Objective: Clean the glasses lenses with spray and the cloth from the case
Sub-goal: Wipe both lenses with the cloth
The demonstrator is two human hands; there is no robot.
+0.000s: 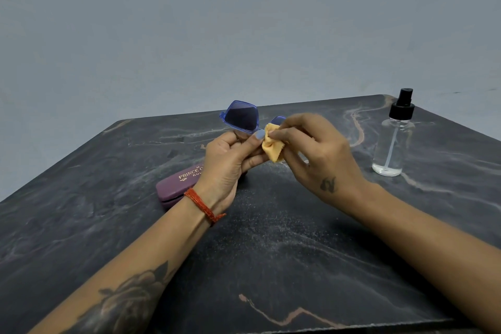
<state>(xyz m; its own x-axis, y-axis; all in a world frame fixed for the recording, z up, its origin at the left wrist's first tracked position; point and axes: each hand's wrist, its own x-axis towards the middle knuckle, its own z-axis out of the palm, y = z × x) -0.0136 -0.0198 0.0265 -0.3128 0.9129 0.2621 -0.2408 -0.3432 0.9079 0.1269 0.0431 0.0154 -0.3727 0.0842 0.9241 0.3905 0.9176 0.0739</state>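
A plain indoor corner, likely a room in a home, though nothing settles which kind. A dark grey marble-patterned stone worktop (271, 252) with pale and rust-coloured veins stands against a bare, flat blue-grey painted wall (244, 22). On the stone sit small personal items: a closed purple hard glasses case (176, 184) with gold lettering and a clear plastic spray bottle (390, 144) with a black pump top.

Blue-framed glasses (240, 119) aloft, yellow cloth (272, 146) bunched over one lens.
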